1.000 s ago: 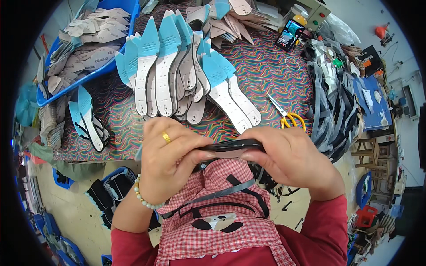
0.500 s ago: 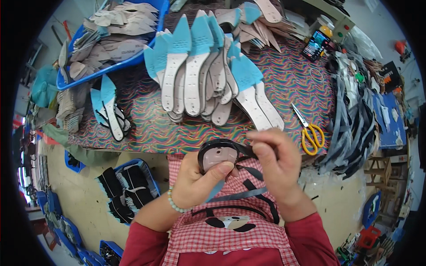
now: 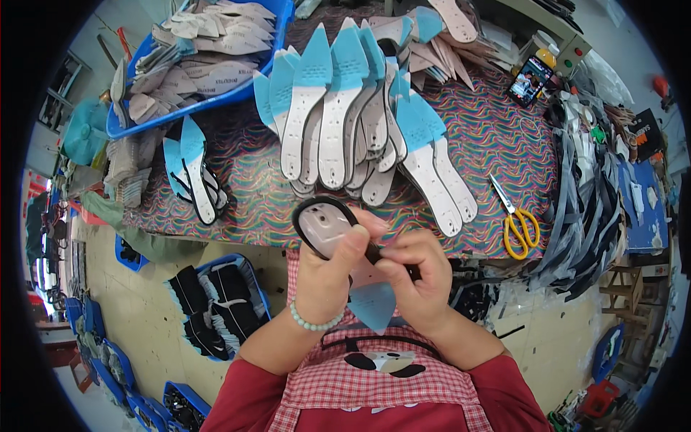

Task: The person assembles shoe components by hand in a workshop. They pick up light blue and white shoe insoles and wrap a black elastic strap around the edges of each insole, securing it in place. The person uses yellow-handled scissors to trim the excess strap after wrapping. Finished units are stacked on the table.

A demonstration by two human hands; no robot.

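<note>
A shoe insole (image 3: 327,227) with a pale heel and a blue pointed toe is in my left hand (image 3: 324,281). The fingers wrap it and the thumb presses its face, with the toe pointing down toward the apron. A black strip (image 3: 297,217) runs around the heel's edge. Close by, my right hand (image 3: 421,277) pinches at the insole's side, fingertips together on the black strip; part of this is hidden. On the table beyond lies a pile of blue-and-white insoles (image 3: 335,108). To their left, a small group of insoles (image 3: 193,169) carries black strips.
Yellow-handled scissors (image 3: 520,223) lie on the patterned table (image 3: 497,137) at right, beside hanging grey and black strips (image 3: 568,187). A blue bin (image 3: 209,104) of pale pieces stands back left, a phone (image 3: 530,79) back right. A floor bin (image 3: 259,288) holds black bundles.
The insole has turned in my left hand, its heel now up and left, its blue toe more exposed. My right hand has come down and in against it. The view has shifted slightly.
</note>
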